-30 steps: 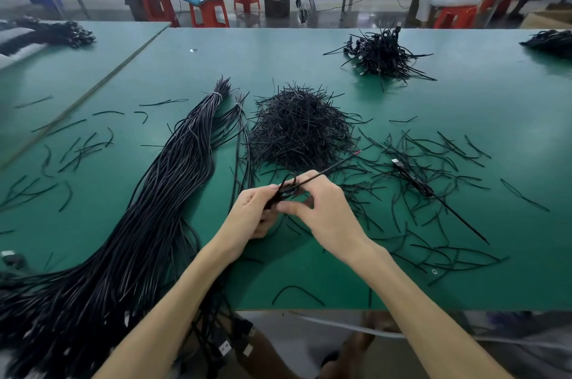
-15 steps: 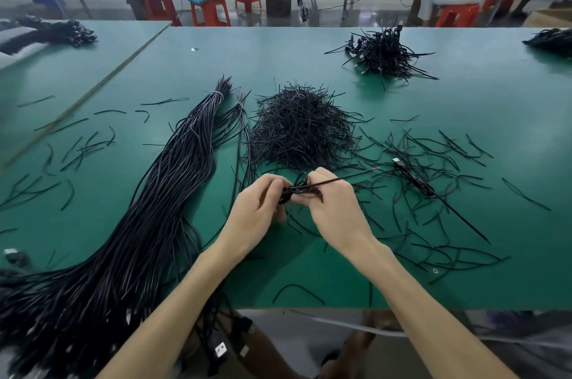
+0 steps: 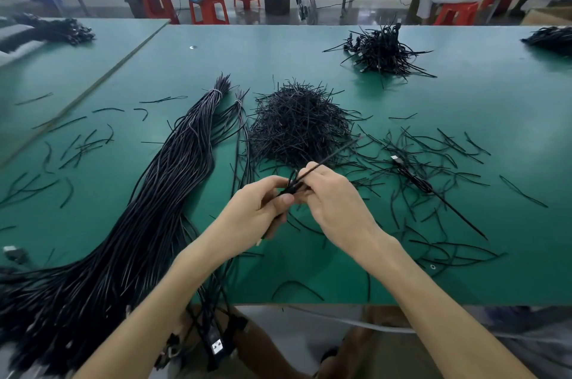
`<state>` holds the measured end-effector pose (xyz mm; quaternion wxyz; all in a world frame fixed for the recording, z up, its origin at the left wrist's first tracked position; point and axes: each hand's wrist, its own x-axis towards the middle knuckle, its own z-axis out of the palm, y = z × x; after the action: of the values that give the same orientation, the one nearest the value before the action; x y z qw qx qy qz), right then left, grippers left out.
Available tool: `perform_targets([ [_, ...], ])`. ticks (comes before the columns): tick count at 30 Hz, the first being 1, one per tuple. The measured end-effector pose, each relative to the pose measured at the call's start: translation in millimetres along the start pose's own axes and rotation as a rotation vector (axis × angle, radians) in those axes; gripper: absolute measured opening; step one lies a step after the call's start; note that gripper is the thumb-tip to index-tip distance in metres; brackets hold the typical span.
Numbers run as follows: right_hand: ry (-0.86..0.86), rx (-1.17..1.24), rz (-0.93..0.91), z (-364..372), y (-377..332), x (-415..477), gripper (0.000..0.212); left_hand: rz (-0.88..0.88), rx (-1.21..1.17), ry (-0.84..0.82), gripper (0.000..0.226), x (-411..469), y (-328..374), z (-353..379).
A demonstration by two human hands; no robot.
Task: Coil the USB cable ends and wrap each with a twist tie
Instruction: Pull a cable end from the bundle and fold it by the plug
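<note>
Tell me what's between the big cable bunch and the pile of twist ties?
A thin bunch of cables lies there, between the big bunch and the tie pile, in the head view.

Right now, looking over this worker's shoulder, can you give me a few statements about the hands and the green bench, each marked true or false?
1. The left hand and right hand both pinch one small black cable coil. True.
2. A big heap of twist ties lies on the table beyond the hands. True.
3. The long cable bundle lies to the person's right. False: it lies to their left.
4. The table is red. False: it is green; the stools behind it are red.
5. A loose cable with a silvery plug lies to the right of the hands. True.
</note>
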<state>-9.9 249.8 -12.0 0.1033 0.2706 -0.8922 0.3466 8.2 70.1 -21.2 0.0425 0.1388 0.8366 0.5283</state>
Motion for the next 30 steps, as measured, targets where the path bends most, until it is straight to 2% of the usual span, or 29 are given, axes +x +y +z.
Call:
perform_targets([
  [1, 0.011, 0.001, 0.004, 2, 1, -1, 0.013, -0.022, -0.014, 0.021, 0.013, 0, 1, 4],
  [4, 0.071, 0.068, 0.012, 7, 3, -5, 0.019, -0.142, -0.081, 0.083, 0.026, 0, 6, 17],
  [7, 0.125, -0.05, -0.088, 10, 3, -11, 0.019, -0.241, -0.235, 0.056, 0.025, -1, 12, 21],
  [9, 0.196, -0.15, -0.164, 7, 1, -13, 0.018, -0.192, -0.313, 0.023, 0.024, -4, 17, 17],
  [12, 0.291, -0.173, -0.195, 1, 2, -12, 0.02, -0.038, -0.389, -0.037, 0.043, -10, 21, 6],
  [14, 0.327, -0.121, -0.165, 0, 2, -11, 0.028, 0.061, -0.134, 0.01, 0.048, -13, 18, -4],
  [16, 0.34, -0.077, -0.155, -1, 1, -10, 0.031, 0.146, 0.213, 0.105, 0.066, -12, 15, -11],
  [19, 0.294, -0.019, -0.155, 3, 2, -10, 0.026, 0.343, 0.471, 0.194, 0.092, -12, 22, -13],
  [21, 0.246, 0.062, -0.119, 7, 3, -12, 0.022, 0.496, 0.768, 0.2, 0.097, -13, 24, -12],
  [22, 0.241, 0.091, -0.112, 9, 4, -13, 0.022, 0.55, 0.862, 0.175, 0.092, -13, 23, -13],
  [24, 0.26, 0.093, -0.119, 13, 9, -12, 0.025, 0.578, 0.884, 0.152, 0.069, -14, 24, -14],
  [27, 0.264, 0.101, -0.111, 13, 12, -12, 0.028, 0.621, 0.896, 0.232, 0.032, -16, 26, -12],
  [30, 0.278, 0.215, -0.047, 17, 13, -11, 0.028, 0.606, 0.963, 0.323, 0.032, -17, 29, -5],
])
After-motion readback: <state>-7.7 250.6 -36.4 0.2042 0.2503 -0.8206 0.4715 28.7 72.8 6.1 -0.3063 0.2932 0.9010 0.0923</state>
